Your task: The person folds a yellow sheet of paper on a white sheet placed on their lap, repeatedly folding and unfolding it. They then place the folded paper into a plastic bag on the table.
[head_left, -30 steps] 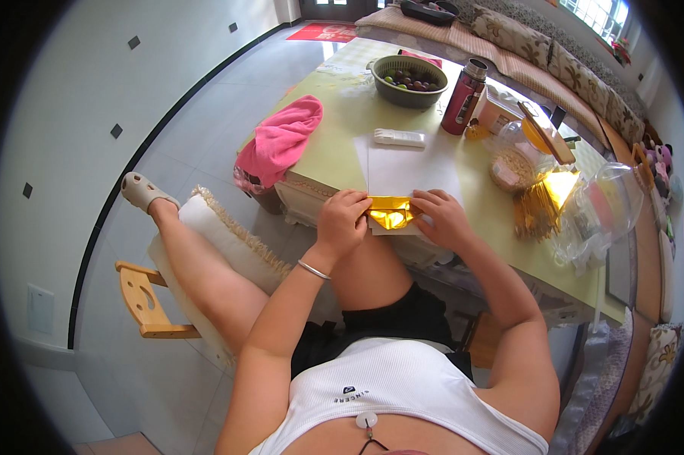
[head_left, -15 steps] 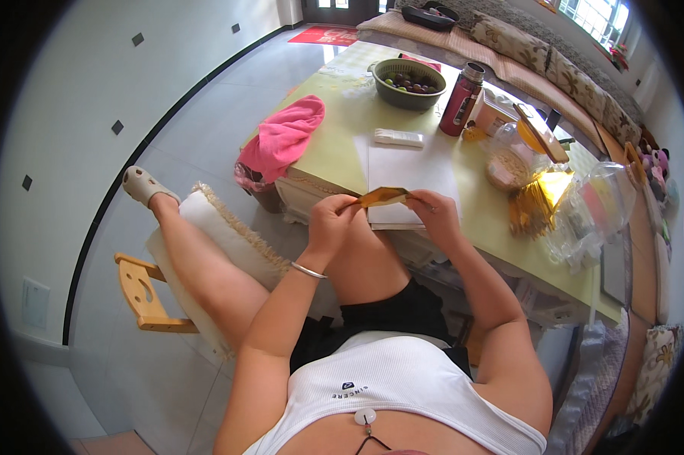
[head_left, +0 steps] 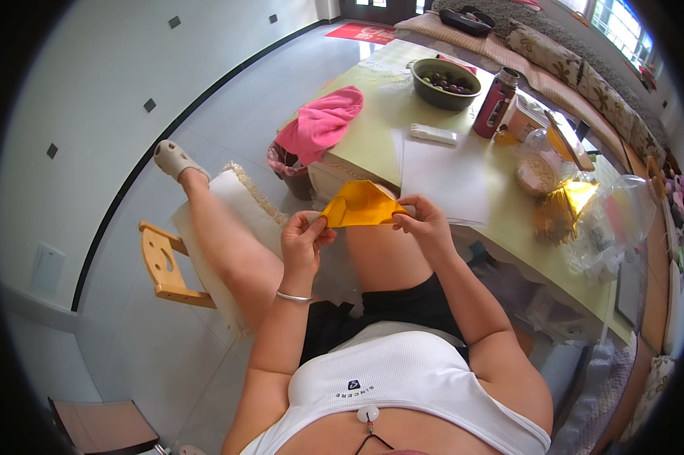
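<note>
Between my hands is a sheet of gold foil paper (head_left: pixel 366 206), spread above my thigh beside the table's near edge. Its top comes to a blunt, folded-looking peak, and its shiny face is turned up. My left hand (head_left: pixel 305 233) pinches the left corner between thumb and fingers. At the opposite corner my right hand (head_left: pixel 423 220) pinches in the same way. White paper (head_left: pixel 447 178) lies on the table just beyond my right hand. To the right on the table is a stack of gold foil pieces (head_left: pixel 566 208), partly behind clear plastic.
On the pale green table (head_left: pixel 372 102) are a basket of fruit (head_left: pixel 446 85), a dark red flask (head_left: pixel 497 104), a pink cloth (head_left: pixel 323 125), a white packet (head_left: pixel 433 134) and a clear plastic bag (head_left: pixel 622 220). A wooden chair (head_left: pixel 167 262) with a cushion supports my left leg.
Both hands have drawn back toward me with the gold foil paper. The foil, seen as a narrow strip before, now faces up broadly. The whole view has shifted slightly.
</note>
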`<state>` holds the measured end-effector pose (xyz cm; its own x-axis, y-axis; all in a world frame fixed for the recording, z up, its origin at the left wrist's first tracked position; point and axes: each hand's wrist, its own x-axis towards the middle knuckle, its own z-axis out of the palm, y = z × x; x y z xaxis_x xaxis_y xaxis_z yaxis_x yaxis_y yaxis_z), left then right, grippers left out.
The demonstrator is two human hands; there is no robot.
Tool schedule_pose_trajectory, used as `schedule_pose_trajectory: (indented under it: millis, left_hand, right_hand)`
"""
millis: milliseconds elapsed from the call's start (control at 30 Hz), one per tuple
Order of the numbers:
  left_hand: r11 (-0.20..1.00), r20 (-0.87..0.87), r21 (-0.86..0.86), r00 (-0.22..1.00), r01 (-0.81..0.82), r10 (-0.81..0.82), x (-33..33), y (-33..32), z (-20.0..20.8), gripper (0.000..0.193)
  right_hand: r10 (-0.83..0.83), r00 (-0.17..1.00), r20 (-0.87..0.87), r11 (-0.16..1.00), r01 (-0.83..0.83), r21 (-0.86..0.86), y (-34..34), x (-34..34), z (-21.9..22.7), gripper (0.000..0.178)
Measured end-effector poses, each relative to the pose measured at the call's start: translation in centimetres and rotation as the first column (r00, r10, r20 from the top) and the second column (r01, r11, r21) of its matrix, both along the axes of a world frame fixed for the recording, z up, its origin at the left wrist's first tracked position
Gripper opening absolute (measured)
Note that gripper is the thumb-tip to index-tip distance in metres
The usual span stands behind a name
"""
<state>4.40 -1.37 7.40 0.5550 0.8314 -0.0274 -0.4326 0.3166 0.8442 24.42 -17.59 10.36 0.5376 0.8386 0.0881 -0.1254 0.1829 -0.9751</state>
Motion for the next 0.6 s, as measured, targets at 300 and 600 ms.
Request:
schedule_pose_trajectory:
  millis: [300, 600]
  left_hand:
    - [0.973, 0.133, -0.213, 0.984, -0.090, 0.120, -5.2, -0.8, -5.5, 0.012]
    - [0.965, 0.115, -0.224, 0.979, -0.136, 0.165, -6.5, -0.6, -6.5, 0.012]
  right_hand:
    - [0.027, 0.995, -0.099, 0.994, -0.016, 0.110, 3.1, -3.6, -3.4, 0.009]
    - [0.032, 0.999, -0.019, 0.999, -0.032, 0.012, 3.0, -5.5, -2.9, 0.013]
